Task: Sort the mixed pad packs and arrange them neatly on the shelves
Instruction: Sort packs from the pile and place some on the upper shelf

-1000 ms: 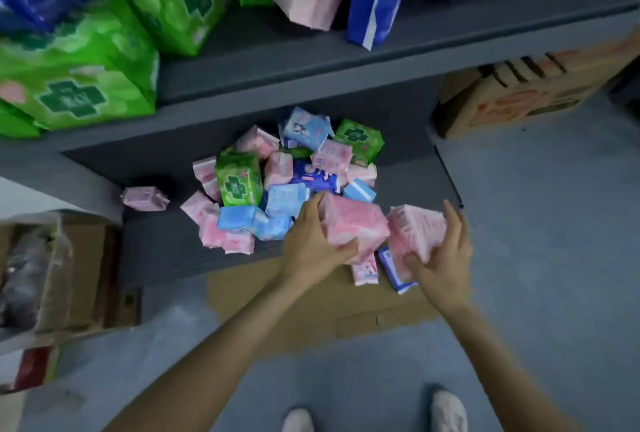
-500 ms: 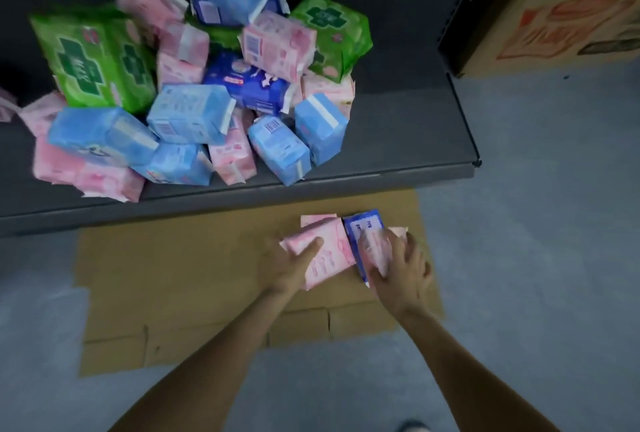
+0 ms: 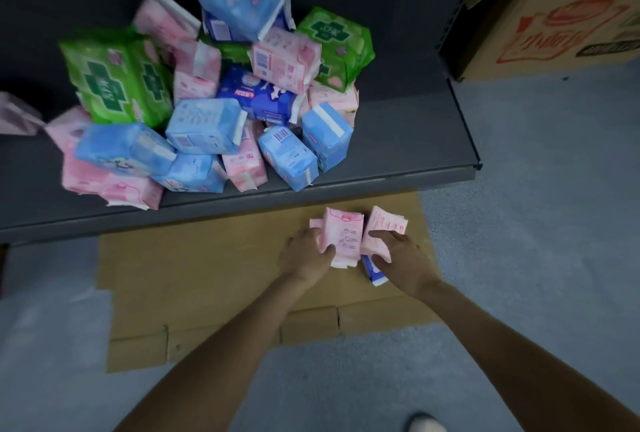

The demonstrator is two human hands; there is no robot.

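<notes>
Both hands had turned the 2 pink packs upright on the cardboard sheet (image 3: pixel 207 276): left hand (image 3: pixel 306 258) gripped one pink pack (image 3: pixel 343 234), right hand (image 3: pixel 401 258) pinched another (image 3: pixel 381 234). Sorting looked barely begun; the mixed pile (image 3: pixel 207 102) sat unsorted on the bottom shelf (image 3: pixel 398 147).

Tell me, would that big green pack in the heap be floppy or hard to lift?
The big green pack looks puffy and soft-wrapped, so it probably squashes rather than staying stiff. Its glossy film may be slightly slippery. It leans on pink packs, so pulling it out could shift them.
</notes>
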